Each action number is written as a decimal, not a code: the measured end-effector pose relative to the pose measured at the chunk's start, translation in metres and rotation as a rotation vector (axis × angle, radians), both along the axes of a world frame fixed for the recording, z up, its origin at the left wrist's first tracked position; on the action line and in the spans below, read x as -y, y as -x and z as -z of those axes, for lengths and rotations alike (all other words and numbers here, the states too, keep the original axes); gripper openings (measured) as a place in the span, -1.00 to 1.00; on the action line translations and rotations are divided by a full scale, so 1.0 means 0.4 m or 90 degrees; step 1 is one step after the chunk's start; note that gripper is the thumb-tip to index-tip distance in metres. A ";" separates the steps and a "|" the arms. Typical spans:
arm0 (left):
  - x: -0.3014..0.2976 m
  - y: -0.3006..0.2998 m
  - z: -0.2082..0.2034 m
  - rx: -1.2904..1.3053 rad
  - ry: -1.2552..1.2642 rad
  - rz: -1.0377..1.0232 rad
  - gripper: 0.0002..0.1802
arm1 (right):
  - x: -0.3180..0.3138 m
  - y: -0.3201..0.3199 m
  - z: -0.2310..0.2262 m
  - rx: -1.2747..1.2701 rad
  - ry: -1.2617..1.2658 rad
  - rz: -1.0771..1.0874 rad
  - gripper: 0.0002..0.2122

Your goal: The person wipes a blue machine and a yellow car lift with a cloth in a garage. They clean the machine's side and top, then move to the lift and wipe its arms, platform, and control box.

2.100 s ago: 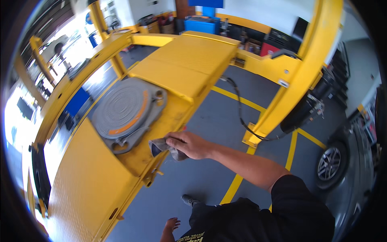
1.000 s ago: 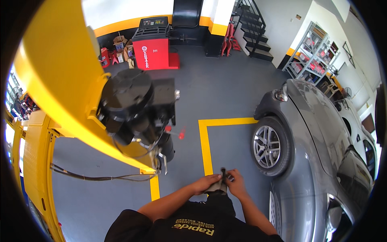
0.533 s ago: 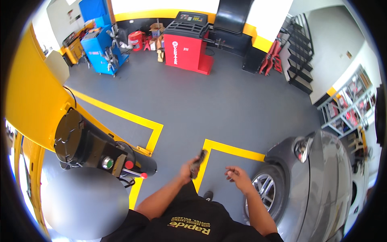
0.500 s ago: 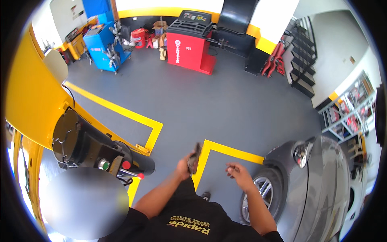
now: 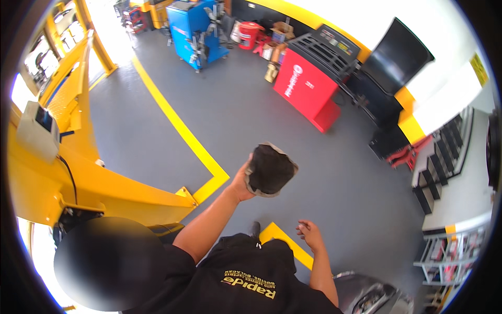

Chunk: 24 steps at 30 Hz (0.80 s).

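My left hand (image 5: pixel 243 183) reaches out over the grey floor, closed on the edge of a dark, squarish object with a ragged pale rim (image 5: pixel 271 170). Its broad black face is turned up, and its exact kind is not plain. Lower and to the right, my right hand (image 5: pixel 312 235) hangs at my side with its fingers curled in. Whatever those fingers may hold is too small to make out. The right hand is apart from the dark object.
A yellow lift (image 5: pixel 120 191) stands at left. Ahead are a blue cabinet (image 5: pixel 191 34), a red bucket (image 5: pixel 249 34) and a red wheel-balancing machine (image 5: pixel 308 83). Stairs (image 5: pixel 442 157) and a metal rack (image 5: pixel 452 256) are at right; a grey car (image 5: pixel 374 295) is at lower right.
My view has swung to the right and I have moved forward past the car. The dark object has turned from edge-on to broad side up and is farther out.
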<state>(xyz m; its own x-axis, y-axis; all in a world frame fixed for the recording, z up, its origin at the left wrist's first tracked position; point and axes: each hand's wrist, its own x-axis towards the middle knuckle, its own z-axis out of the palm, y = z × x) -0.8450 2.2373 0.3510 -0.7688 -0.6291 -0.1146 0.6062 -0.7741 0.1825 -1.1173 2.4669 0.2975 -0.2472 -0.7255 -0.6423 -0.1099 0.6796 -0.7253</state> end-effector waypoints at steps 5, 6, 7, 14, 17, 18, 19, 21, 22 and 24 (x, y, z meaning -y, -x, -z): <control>0.289 -0.082 -0.068 0.388 0.146 -0.004 -0.29 | 0.222 0.218 0.281 -0.023 -0.177 -0.036 -0.76; 0.343 -0.100 -0.043 0.501 0.224 -0.017 -0.31 | 0.268 0.268 0.334 -0.001 -0.215 -0.002 -0.79; 0.405 -0.130 -0.001 0.695 0.372 0.006 -0.34 | 0.346 0.298 0.355 -0.007 -0.232 -0.014 -0.78; 0.279 -0.588 0.614 1.377 0.206 0.297 -0.20 | 1.195 0.306 0.304 -0.037 -0.144 -0.067 -0.80; 0.400 -0.597 0.338 1.395 -0.217 0.200 -0.17 | 1.614 0.178 0.168 -0.072 -0.051 -0.142 -0.79; 0.438 -0.624 0.283 1.369 -0.283 0.136 -0.18 | 1.744 0.118 0.131 -0.074 -0.038 -0.193 -0.79; 0.471 -0.640 0.258 1.332 -0.347 0.070 -0.19 | 1.871 0.059 0.103 -0.083 -0.026 -0.248 -0.79; 0.527 -0.697 0.313 1.279 -0.427 -0.044 -0.22 | 2.113 -0.095 0.069 -0.118 -0.012 -0.357 -0.79; 0.523 -0.720 0.412 1.264 -0.454 -0.088 -0.23 | 2.228 -0.183 0.063 -0.135 -0.003 -0.411 -0.79; 0.559 -0.756 0.595 1.223 -0.509 -0.152 -0.28 | 2.430 -0.375 0.075 -0.141 0.037 -0.478 -0.78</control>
<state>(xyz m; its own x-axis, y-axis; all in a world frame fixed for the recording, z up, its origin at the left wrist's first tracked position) -0.5428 2.0137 0.1130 0.6926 -0.0958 -0.7149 0.1791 -0.9373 0.2991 -0.9674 1.4947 0.2674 0.2052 -0.7800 -0.5911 -0.6707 0.3277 -0.6654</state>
